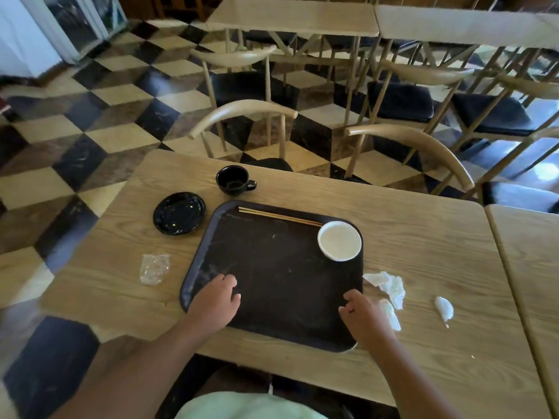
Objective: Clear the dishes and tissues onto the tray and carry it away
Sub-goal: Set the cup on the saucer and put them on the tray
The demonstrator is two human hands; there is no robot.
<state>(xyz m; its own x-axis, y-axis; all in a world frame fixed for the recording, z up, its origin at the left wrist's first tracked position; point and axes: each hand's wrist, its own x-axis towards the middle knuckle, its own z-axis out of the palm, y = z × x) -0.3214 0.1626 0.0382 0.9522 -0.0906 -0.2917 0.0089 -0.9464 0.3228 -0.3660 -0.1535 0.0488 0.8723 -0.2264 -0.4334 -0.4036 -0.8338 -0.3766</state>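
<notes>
This is a café or small restaurant dining room. Rows of matching light wooden tables (292, 15) and curved-back chairs (242, 116) with dark seat cushions (399, 101) fill the upper half of the frame. The checkered tile floor (90, 122) (a cube-like pattern) spreads across the left, and a serving tray (272, 267) lies on the near table (423, 252).

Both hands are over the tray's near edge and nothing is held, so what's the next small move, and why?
Probably move the right hand to the crumpled tissue lying on the table right beside it and drop it onto the tray. That tissue is the nearest item off the tray; the cup and saucer sit farther away.
</notes>
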